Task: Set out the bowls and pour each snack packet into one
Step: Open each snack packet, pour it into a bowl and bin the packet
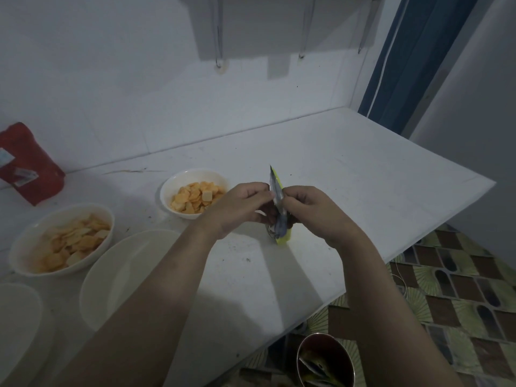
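Pinching a snack packet [277,202], both hands; two bowls [192,192] hold orange crackers

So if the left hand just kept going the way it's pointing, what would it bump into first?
The snack packet it already pinches, then the right hand just behind it; depth is hard to judge.

Dim room: white tiled wall [125,79], white counter [349,169], blue curtain [405,60], patterned tile floor [460,289].
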Demonstrator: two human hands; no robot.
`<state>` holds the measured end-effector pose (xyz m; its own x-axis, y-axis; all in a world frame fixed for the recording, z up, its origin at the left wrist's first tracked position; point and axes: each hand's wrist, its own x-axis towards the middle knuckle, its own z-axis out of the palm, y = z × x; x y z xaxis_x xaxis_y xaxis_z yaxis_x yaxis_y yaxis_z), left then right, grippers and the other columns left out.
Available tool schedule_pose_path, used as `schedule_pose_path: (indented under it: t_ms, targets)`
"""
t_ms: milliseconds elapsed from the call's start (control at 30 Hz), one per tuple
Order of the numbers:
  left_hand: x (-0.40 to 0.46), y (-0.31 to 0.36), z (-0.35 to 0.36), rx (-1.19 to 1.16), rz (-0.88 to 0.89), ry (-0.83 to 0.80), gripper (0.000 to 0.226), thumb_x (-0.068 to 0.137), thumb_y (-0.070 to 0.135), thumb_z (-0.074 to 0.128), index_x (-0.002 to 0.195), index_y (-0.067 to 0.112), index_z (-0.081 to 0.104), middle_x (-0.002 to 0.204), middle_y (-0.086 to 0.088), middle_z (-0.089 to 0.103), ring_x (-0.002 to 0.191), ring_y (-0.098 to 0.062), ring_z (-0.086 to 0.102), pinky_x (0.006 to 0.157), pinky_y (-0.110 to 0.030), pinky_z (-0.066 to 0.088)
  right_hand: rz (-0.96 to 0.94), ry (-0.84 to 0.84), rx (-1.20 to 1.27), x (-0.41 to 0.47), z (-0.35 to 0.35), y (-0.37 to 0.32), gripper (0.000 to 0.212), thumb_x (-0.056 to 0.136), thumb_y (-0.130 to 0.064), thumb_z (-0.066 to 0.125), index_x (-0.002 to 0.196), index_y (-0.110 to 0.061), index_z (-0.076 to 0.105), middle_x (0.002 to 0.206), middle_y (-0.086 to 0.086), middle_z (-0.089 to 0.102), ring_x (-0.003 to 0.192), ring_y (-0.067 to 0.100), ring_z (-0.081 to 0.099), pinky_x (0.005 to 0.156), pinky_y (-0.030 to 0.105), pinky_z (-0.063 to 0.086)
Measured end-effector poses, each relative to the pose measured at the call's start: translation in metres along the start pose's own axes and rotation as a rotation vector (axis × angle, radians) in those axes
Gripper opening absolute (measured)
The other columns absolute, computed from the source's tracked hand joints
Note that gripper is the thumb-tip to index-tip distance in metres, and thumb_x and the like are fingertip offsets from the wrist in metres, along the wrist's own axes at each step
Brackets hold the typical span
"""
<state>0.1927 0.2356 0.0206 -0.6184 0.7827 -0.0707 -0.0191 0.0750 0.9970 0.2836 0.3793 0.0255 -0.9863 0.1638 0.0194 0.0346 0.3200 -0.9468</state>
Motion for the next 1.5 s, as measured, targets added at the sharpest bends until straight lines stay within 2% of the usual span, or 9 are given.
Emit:
schedule_pose_path:
  t_ms: [233,467,633,833,1000,1167,1300,1433,1500]
  targets:
    - [-0.003,-0.001,-0.004,0.011,0.04,-0.074,0.024,0.1,0.01,0.046,0.083,0.005,0.062,0.076,-0.006,0.063,0.08,-0.021,0.061,0.085,-0.041,0.056,-0.001,-0.037,0.022,-0.002,-0.004,0.001,0.025,0.095,-0.006,0.044,0.085,0.009,0.062,0.077,0.015,0.067,0.07,0.021,0.06,0.066,0.034,0.051]
    - [0.001,0.016,-0.001,0.268,-0.008,0.074,0.02,0.093,0.012,0.051,0.078,0.008,0.063,0.08,-0.008,0.069,0.082,-0.021,0.07,0.084,-0.044,0.059,-0.039,0.051,-0.148,0.0,0.007,-0.006,0.022,0.091,-0.008,0.048,0.081,0.006,0.061,0.068,0.013,0.062,0.057,0.009,0.055,0.061,0.028,0.045]
    - [0.001,0.028,-0.005,0.385,-0.183,0.026,0.025,0.094,0.021,0.045,0.096,0.003,0.064,0.091,-0.008,0.07,0.093,-0.023,0.07,0.087,-0.038,0.058,-0.111,0.064,-0.279,0.002,0.014,-0.008,0.019,0.09,-0.009,0.05,0.081,-0.001,0.065,0.074,0.015,0.064,0.063,0.01,0.049,0.06,0.028,0.04]
    - [0.002,0.011,-0.002,0.301,-0.026,0.11,0.017,0.088,0.02,0.05,0.078,0.01,0.059,0.076,-0.002,0.06,0.075,-0.015,0.06,0.092,-0.047,0.054,-0.162,0.102,-0.273,0.001,0.015,-0.004,0.018,0.09,-0.007,0.052,0.079,0.005,0.06,0.072,0.02,0.057,0.061,0.01,0.042,0.056,0.024,0.034]
    - [0.002,0.003,-0.002,0.282,0.009,0.158,0.032,0.084,0.03,0.049,0.084,0.0,0.06,0.081,-0.005,0.064,0.082,-0.02,0.065,0.094,-0.051,0.052,-0.169,0.17,-0.309,0.003,0.017,-0.006,0.029,0.09,-0.007,0.054,0.061,-0.007,0.045,0.051,-0.009,0.042,0.05,0.005,0.035,0.048,0.015,0.027]
    - [0.006,0.005,0.0,0.269,-0.011,0.08,0.03,0.101,0.026,0.039,0.084,0.014,0.061,0.091,-0.003,0.064,0.091,-0.016,0.064,0.093,-0.04,0.054,-0.127,0.13,-0.335,0.004,0.007,-0.008,0.025,0.093,-0.013,0.053,0.069,-0.007,0.051,0.058,-0.01,0.051,0.057,0.007,0.039,0.053,0.019,0.033]
    - [0.008,0.006,0.0,0.342,0.05,0.067,0.029,0.101,0.022,0.038,0.081,0.012,0.056,0.085,-0.002,0.061,0.087,-0.016,0.063,0.093,-0.042,0.054,-0.11,0.142,-0.3,0.003,0.006,-0.006,0.028,0.095,-0.015,0.052,0.067,-0.01,0.051,0.06,-0.002,0.05,0.056,0.006,0.038,0.051,0.017,0.032]
    - [0.011,0.003,0.003,0.379,0.14,0.117,0.03,0.097,0.027,0.039,0.085,0.003,0.052,0.081,-0.015,0.056,0.087,-0.034,0.06,0.089,-0.054,0.048,-0.055,0.215,-0.246,0.006,0.006,-0.005,0.031,0.097,-0.021,0.05,0.068,-0.012,0.046,0.065,0.002,0.052,0.062,0.013,0.046,0.058,0.027,0.039]
    - [0.012,0.0,0.007,0.374,0.178,0.143,0.032,0.096,0.031,0.039,0.085,0.003,0.052,0.082,-0.021,0.054,0.083,-0.036,0.057,0.081,-0.053,0.048,-0.076,0.234,-0.228,0.007,0.004,-0.006,0.032,0.097,-0.017,0.048,0.067,-0.011,0.04,0.064,0.005,0.046,0.062,0.015,0.042,0.059,0.031,0.037]
